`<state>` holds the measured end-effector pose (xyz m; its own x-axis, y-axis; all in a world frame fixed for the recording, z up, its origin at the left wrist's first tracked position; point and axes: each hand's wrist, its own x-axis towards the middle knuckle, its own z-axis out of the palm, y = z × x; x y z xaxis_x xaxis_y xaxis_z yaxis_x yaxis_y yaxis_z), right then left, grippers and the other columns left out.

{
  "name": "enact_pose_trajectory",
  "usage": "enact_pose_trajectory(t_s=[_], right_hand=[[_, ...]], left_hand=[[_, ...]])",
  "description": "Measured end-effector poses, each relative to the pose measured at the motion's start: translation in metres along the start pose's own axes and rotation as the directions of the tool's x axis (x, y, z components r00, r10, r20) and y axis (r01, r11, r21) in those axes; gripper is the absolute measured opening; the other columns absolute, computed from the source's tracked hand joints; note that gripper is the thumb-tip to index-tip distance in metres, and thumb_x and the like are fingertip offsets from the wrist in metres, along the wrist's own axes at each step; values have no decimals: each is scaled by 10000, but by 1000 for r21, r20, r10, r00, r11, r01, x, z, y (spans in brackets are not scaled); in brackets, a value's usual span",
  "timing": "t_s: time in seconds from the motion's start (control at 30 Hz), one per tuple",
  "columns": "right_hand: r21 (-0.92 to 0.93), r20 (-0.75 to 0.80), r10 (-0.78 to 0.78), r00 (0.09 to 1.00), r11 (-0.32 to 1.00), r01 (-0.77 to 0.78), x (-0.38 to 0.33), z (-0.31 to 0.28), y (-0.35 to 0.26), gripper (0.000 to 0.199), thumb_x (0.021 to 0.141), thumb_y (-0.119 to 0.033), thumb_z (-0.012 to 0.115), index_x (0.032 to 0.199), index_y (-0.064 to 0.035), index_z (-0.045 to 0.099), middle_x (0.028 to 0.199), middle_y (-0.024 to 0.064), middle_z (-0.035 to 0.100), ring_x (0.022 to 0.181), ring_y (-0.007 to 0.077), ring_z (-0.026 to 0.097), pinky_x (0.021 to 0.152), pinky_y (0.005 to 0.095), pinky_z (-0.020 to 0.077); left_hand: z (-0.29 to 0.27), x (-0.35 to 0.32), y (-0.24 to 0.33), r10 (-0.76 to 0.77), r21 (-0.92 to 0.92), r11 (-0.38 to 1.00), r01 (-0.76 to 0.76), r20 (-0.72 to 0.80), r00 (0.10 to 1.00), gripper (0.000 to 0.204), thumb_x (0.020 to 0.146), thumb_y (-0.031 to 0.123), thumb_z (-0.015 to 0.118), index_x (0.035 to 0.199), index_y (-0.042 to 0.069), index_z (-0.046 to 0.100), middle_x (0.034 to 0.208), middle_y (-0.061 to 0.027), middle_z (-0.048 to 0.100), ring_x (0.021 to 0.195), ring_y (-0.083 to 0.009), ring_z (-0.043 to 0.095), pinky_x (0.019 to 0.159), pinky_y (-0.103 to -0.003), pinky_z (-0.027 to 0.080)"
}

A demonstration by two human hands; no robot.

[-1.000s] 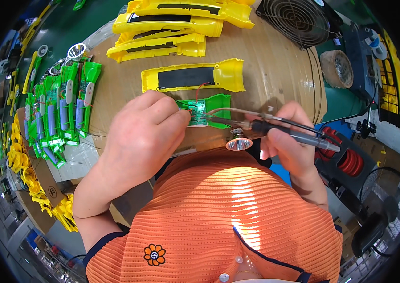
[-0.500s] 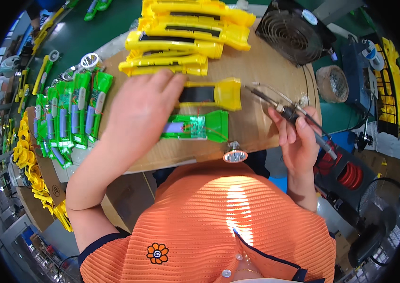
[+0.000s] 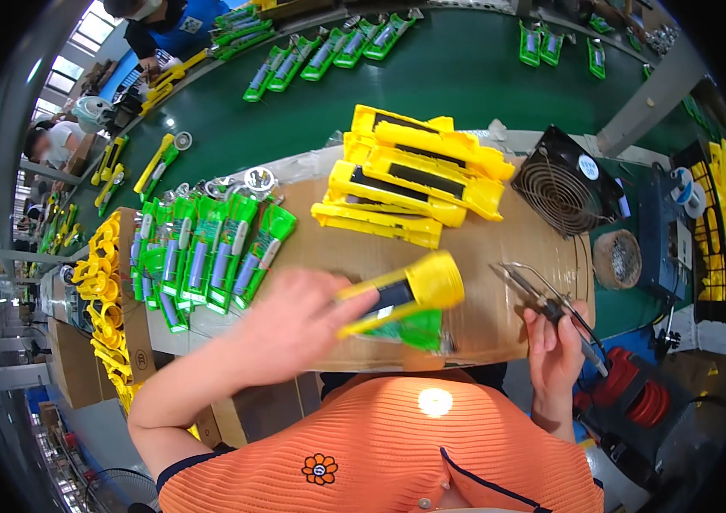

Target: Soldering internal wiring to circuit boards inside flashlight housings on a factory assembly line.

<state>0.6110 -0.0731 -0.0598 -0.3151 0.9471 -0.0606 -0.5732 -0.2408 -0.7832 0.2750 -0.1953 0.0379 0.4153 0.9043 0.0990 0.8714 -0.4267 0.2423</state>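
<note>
My left hand (image 3: 290,321), blurred, grips the left end of a yellow flashlight housing (image 3: 438,280) with a dark panel along it. The housing is tilted, its wide end toward the upper right. A green housing half (image 3: 421,330) lies beneath it, mostly covered, near the front edge of the cardboard work surface (image 3: 500,329). On the right, my right hand (image 3: 555,346) holds a soldering iron (image 3: 554,309) with a thin curved metal tube beside it. Both tips point up and left, apart from the yellow housing.
Several yellow housings (image 3: 414,179) are stacked at the back of the cardboard. To the left lie several green halves (image 3: 209,248) with batteries. A black fan (image 3: 561,184) and a round tin (image 3: 617,259) stand at right. Beyond runs a green conveyor belt (image 3: 448,77); a co-worker (image 3: 171,30) is at far left.
My left hand has lifted the yellow housing from the cardboard and brought it over the green half, tilting it. My right hand still holds the soldering iron. The view has swung up toward the belt.
</note>
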Motion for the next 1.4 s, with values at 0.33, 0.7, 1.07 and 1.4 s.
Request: enact_pose_trajectory(t_s=[0.33,0.7,1.07,1.4], right_hand=[[-53,-55,-38,998,998,35,-1,5,2,107,970,-129,534,960,-89,436,597,-9,408,509,115,463,872,374,513],[-78,-63,-19,998,997,14,3,2,2,129,968,-142,543,956,-86,428,587,-4,408,511,126,462,865,391,515],[-9,1,-49,999,999,49,-1,-6,3,98,972,-115,540,976,-73,452,617,7,427,536,135,478,868,404,504],[21,-31,-84,996,996,85,-6,-6,4,110,969,-129,537,965,-93,433,601,-15,399,507,121,450,844,380,499]], left_hand=[[-44,28,-286,-412,418,832,365,24,911,651,890,129,643,1475,99,360,1168,-177,594,1105,-357,563,930,-444,474],[-48,45,-188,-68,197,974,108,-199,978,252,870,199,709,1077,61,668,1066,-137,630,992,-340,617,851,-414,514],[4,54,-85,203,293,936,-197,9,979,208,782,93,674,984,59,640,924,-54,598,822,-214,608,685,-343,515],[-45,99,-163,-249,-2,953,304,-580,775,149,898,183,686,944,47,728,771,-109,698,626,-184,651,605,-319,512]])
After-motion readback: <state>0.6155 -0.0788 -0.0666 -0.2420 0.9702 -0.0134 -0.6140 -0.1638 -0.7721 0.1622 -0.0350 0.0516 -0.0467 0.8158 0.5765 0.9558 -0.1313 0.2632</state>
